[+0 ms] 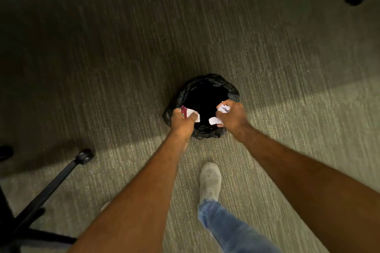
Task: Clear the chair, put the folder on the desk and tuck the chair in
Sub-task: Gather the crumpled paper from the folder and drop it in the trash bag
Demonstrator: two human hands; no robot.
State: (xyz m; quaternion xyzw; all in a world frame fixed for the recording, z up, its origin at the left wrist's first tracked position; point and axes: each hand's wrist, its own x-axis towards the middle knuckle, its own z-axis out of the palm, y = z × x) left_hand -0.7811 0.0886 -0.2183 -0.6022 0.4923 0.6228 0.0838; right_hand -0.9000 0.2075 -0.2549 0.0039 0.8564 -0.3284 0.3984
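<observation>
Both forearms fill the lower frame and reach out to the bin (232, 93), a small black-lined one standing on the carpet (102, 47). Over the bin's near rim the hands are apart, one at each side of the dark opening. The left hand (182, 118) is clenched on crumpled paper with a red wrapper (184, 110) showing; the right hand (234, 116) is clenched on white paper scraps (223, 108). Neither load has been let go.

Judging by this, the clearing step is nearly finished: the rubbish seems to be gathered and only needs dropping. Putting the folder on the desk and tucking the chair in appear to be left.

Of the chair, only its black base and one caster (84, 156) show, left of the bin and nearer the camera; its seat is cut off, so whether it is cleared cannot be told. Folder and desk are out of view. Inside the bin all is black. Beyond the bin, at the top edge, a grey object and a dark shape are too cropped to name.
</observation>
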